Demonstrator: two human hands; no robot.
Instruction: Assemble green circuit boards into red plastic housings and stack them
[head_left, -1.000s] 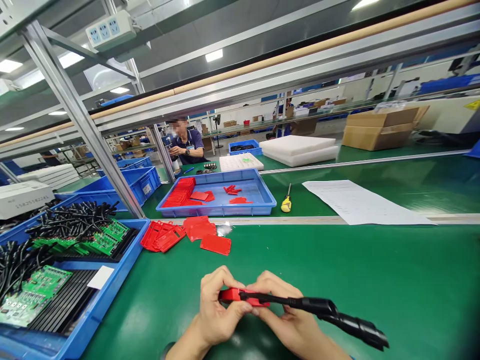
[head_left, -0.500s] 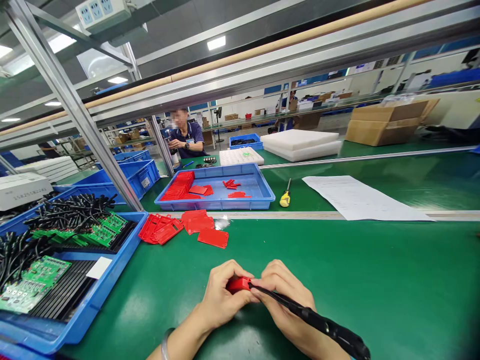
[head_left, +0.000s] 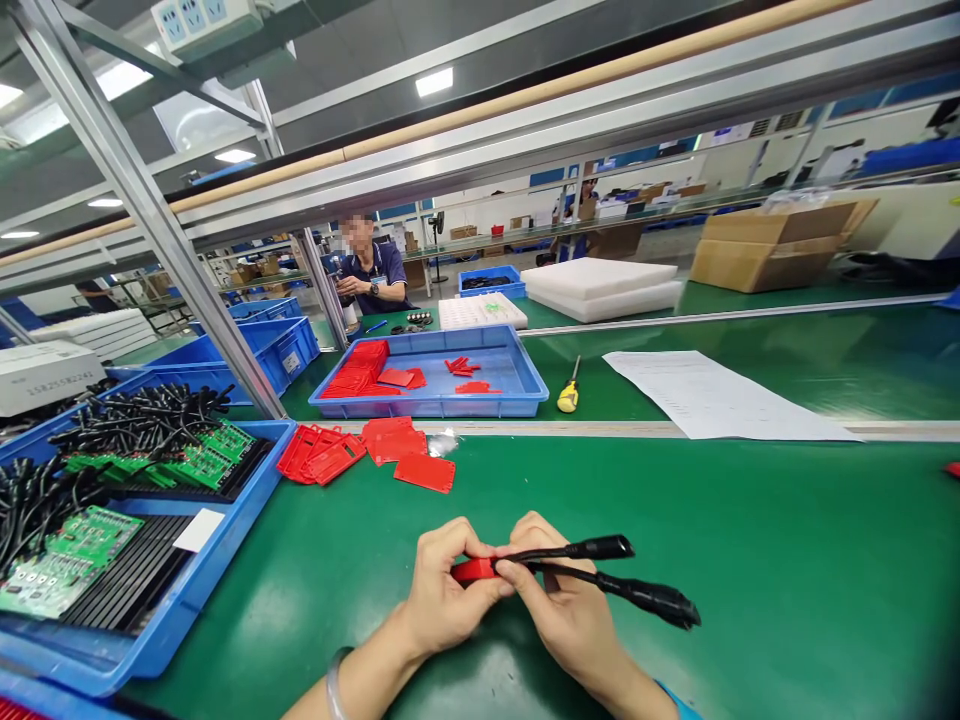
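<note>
A small red plastic case [head_left: 474,571] is pinched in my left hand [head_left: 444,585], its fingers closed around the near and far sides. My right hand [head_left: 559,600] is closed at the case's right end, thumb and fingers gripping the black cables [head_left: 637,590] where they come out. Two cable branches with thick connector ends stick out to the right over the bench. Inside the case nothing shows, since fingers cover much of it. Flat red plates [head_left: 425,472] and red frames [head_left: 322,455] lie on the green bench beyond my hands.
At left stands a blue bin [head_left: 225,570] of green circuit boards [head_left: 82,555] with black cables. A blue tray [head_left: 487,405] holds red parts. Beside it are a yellow screwdriver [head_left: 568,396] and a paper sheet [head_left: 720,395]. A person [head_left: 373,270] works across the bench.
My right hand has shifted its grip at the case end. The cables have swung up and away from my forearm, and two separate branches now show. The left hand stays nearly still.
</note>
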